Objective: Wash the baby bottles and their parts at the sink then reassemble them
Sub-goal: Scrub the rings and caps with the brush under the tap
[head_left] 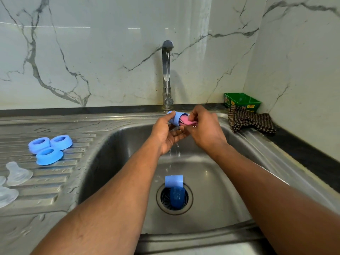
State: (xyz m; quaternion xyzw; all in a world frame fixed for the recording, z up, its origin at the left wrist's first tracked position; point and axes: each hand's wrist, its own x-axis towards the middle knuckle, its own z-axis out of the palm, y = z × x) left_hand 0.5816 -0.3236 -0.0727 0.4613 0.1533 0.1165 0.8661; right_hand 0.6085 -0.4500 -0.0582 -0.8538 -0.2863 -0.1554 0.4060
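Under the running tap (pixel 167 70), my left hand (pixel 165 133) grips a blue bottle cap (pixel 177 117) lying on its side. My right hand (pixel 204 126) pinches a pink sponge (pixel 185 121) that is pushed into the cap's open end. Water drips from both hands into the steel sink (pixel 230 173). A second blue cap (pixel 174 183) lies over the drain (pixel 174 198). On the drainboard at left sit three blue screw rings (pixel 48 147) and clear silicone teats (pixel 17 174).
A checked cloth (pixel 250 120) lies on the sink's back right corner, with a green box (pixel 242 101) behind it. Marble walls close the back and right side. The ribbed drainboard (pixel 55 181) stretches to the left.
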